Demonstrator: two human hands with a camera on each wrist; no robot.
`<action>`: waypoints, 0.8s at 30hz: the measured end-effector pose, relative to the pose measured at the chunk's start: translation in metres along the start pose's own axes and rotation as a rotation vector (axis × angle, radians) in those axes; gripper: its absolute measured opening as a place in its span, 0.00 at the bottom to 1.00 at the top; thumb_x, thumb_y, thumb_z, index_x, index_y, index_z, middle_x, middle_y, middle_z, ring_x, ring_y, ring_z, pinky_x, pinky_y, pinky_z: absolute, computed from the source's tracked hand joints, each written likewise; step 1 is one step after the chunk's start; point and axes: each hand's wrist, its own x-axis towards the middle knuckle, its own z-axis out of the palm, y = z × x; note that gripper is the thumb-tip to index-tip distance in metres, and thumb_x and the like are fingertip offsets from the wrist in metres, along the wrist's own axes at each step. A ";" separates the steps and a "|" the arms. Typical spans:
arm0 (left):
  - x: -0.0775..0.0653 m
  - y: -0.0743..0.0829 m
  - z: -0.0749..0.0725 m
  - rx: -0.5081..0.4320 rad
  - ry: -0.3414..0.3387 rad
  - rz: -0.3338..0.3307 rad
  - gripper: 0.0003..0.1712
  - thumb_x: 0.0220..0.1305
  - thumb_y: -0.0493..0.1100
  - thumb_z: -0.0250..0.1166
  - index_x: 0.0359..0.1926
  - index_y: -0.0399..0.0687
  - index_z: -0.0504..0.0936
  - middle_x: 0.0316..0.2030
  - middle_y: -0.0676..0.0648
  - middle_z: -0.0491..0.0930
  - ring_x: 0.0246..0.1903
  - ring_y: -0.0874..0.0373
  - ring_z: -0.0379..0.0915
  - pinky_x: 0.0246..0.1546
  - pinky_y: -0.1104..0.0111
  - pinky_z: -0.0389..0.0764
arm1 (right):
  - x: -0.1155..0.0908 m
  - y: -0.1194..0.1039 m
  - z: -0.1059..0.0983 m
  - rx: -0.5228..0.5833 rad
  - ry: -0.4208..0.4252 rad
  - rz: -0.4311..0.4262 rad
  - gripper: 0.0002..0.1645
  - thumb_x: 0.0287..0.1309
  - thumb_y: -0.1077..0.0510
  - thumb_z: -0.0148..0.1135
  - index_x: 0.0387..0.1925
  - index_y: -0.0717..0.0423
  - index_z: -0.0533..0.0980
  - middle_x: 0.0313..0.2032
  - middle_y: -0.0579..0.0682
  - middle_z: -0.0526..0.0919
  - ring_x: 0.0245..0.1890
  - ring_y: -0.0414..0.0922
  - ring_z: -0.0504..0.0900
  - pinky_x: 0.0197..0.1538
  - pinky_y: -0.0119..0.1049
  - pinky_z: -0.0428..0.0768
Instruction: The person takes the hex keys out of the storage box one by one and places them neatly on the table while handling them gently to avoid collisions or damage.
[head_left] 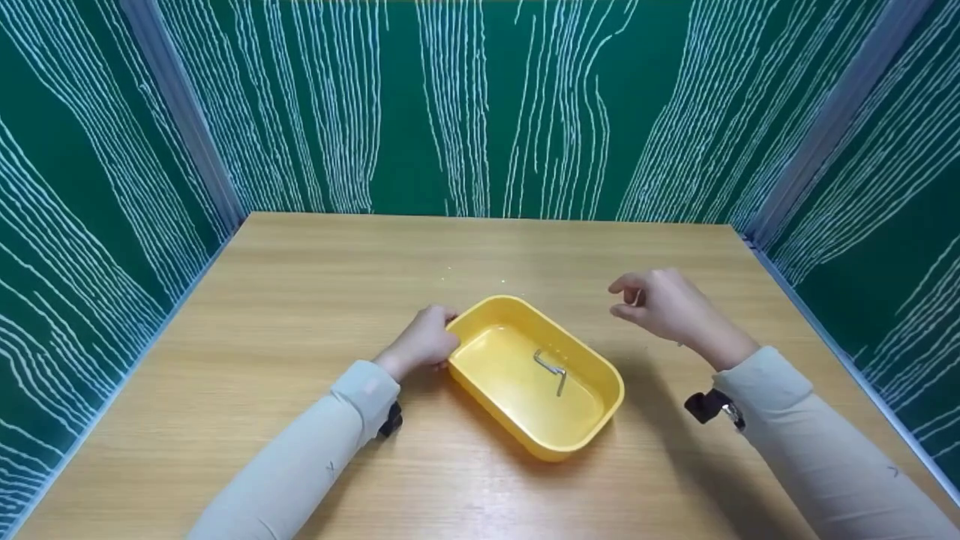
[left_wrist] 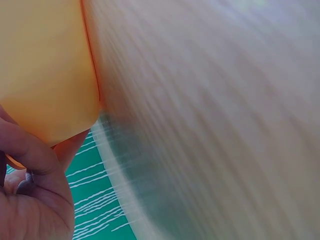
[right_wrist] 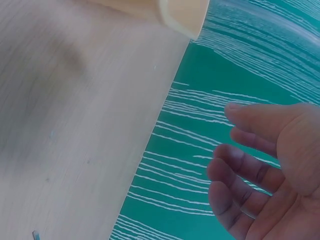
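A yellow plastic bin (head_left: pixel 487 382) stands at an angle in the middle of the wooden table. My left hand (head_left: pixel 426 337) grips its left corner; the left wrist view shows the curled fingers (left_wrist: pixel 37 155) against the bin wall (left_wrist: pixel 45 75). Inside the bin, toward its right side, lie thin silvery bent metal pieces (head_left: pixel 551 367) that look like L-shaped hex keys touching each other. My right hand (head_left: pixel 664 304) hovers to the right of the bin, apart from it. In the right wrist view its fingers (right_wrist: pixel 235 165) are loosely bent and hold nothing.
The wooden table (head_left: pixel 300 285) has a few tiny pale specks (head_left: pixel 502 281) behind the bin. Green panels with white wavy lines (head_left: pixel 405 112) enclose the back and both sides. A small thin item (right_wrist: pixel 36 235) shows at the lower left of the right wrist view, its kind unclear.
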 end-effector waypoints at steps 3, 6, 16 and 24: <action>-0.001 0.000 0.000 -0.001 0.001 0.003 0.22 0.53 0.28 0.50 0.48 0.39 0.78 0.28 0.36 0.81 0.09 0.60 0.68 0.07 0.73 0.72 | 0.000 -0.003 0.002 -0.005 0.006 -0.019 0.16 0.55 0.58 0.70 0.46 0.58 0.82 0.29 0.49 0.82 0.26 0.45 0.77 0.31 0.36 0.83; -0.001 0.001 0.000 -0.001 0.003 0.002 0.22 0.53 0.28 0.50 0.49 0.39 0.78 0.29 0.35 0.82 0.09 0.60 0.68 0.07 0.73 0.72 | 0.001 -0.006 0.004 -0.007 0.012 -0.041 0.16 0.54 0.58 0.70 0.45 0.58 0.83 0.29 0.49 0.82 0.27 0.44 0.77 0.33 0.37 0.84; -0.002 0.000 0.000 -0.002 0.005 -0.004 0.23 0.54 0.28 0.51 0.51 0.41 0.79 0.30 0.35 0.82 0.09 0.60 0.68 0.08 0.72 0.72 | -0.003 -0.024 0.009 -0.002 -0.009 -0.057 0.17 0.53 0.58 0.72 0.47 0.55 0.83 0.30 0.48 0.83 0.27 0.44 0.78 0.33 0.34 0.85; -0.002 0.000 -0.001 -0.021 -0.002 -0.009 0.24 0.54 0.28 0.50 0.52 0.41 0.78 0.31 0.35 0.82 0.09 0.60 0.68 0.08 0.73 0.72 | -0.005 -0.032 0.017 0.034 -0.013 -0.081 0.17 0.52 0.60 0.72 0.46 0.57 0.83 0.30 0.48 0.83 0.27 0.43 0.78 0.31 0.33 0.83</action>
